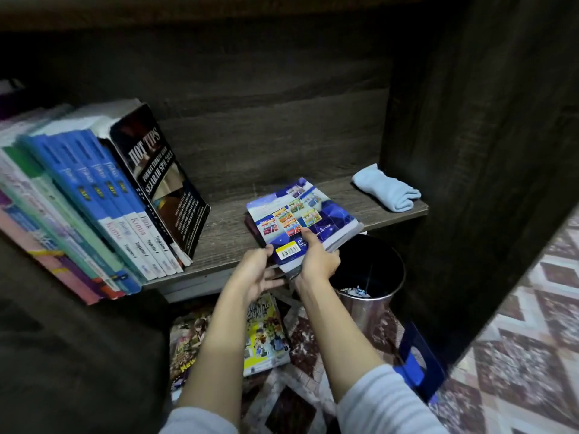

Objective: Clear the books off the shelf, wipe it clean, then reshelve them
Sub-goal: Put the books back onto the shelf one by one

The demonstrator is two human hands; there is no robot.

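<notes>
Dim light. Dark wood-grain bookcase (282, 120) back panel beyond the fingers (274, 281); its side wall to their right. Patterned maroon-and-cream carpet (517, 339) below and right of them; metal bin (366, 311) just beneath.

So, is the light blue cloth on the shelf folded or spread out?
Folded: the cloth lies bunched in a thick roll on the shelf.

I read on black book (159, 180) cover: "HOT TIPS", under it "SEJARAH SPM 2023". Blue-white spines (125, 220) just left of black book: "Kimia", "Fizik", each with "Tingkatan 4"; rest too blurred. Blue book (300, 214) right of black book: yellow barcode label (286, 249), digits too small for me.
</notes>
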